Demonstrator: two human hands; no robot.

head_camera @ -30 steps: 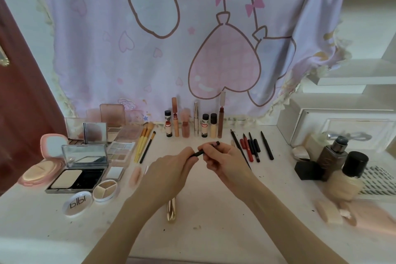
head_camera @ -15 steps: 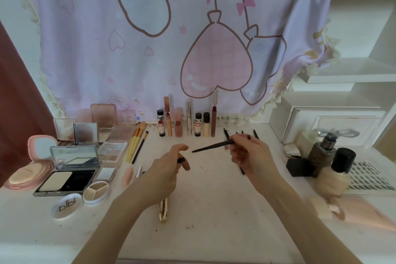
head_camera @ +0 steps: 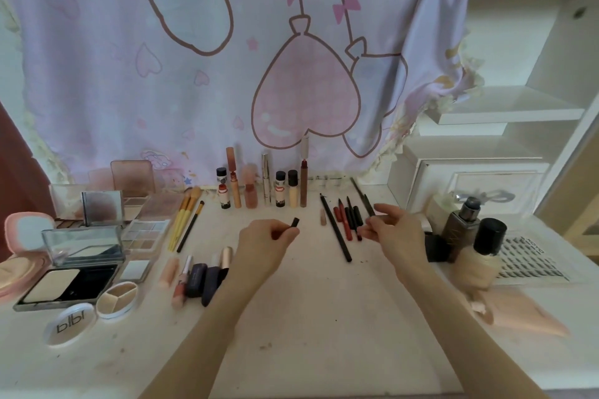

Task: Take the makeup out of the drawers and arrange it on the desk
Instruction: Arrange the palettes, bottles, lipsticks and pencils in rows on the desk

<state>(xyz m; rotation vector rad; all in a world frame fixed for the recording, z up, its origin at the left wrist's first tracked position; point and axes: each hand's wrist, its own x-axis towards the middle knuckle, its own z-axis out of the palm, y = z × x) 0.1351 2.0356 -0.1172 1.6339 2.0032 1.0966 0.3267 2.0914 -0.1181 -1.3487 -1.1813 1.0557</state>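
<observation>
White and faintly speckled, the tabletop point(head_camera: 324, 317) is carrying nearly all the makeup already, under a lilac curtain point(head_camera: 194, 74) printed with pink hearts. At centre frame the left hand point(head_camera: 264, 238) is pinching a short black cap point(head_camera: 295, 222) between thumb and curled fingers point(head_camera: 285, 234). To the right, the right hand point(head_camera: 393, 232) is pinching a thin dark pencil point(head_camera: 368, 206) at its near end, its other fingers loosely spread, just above the row of red and black pencils point(head_camera: 346, 220). Judging from this, the uncapped pencil could mark the tabletop or dry out if laid down bare, and a careless lowering could knock the neat row askew. Outward, lip tubes point(head_camera: 259, 191) are standing along the curtain's foot, palettes point(head_camera: 81, 256) are crowding the left edge, foundation bottles point(head_camera: 479, 249) are sitting at the right, and white shelves point(head_camera: 505, 107) are filling the upper right.
</observation>
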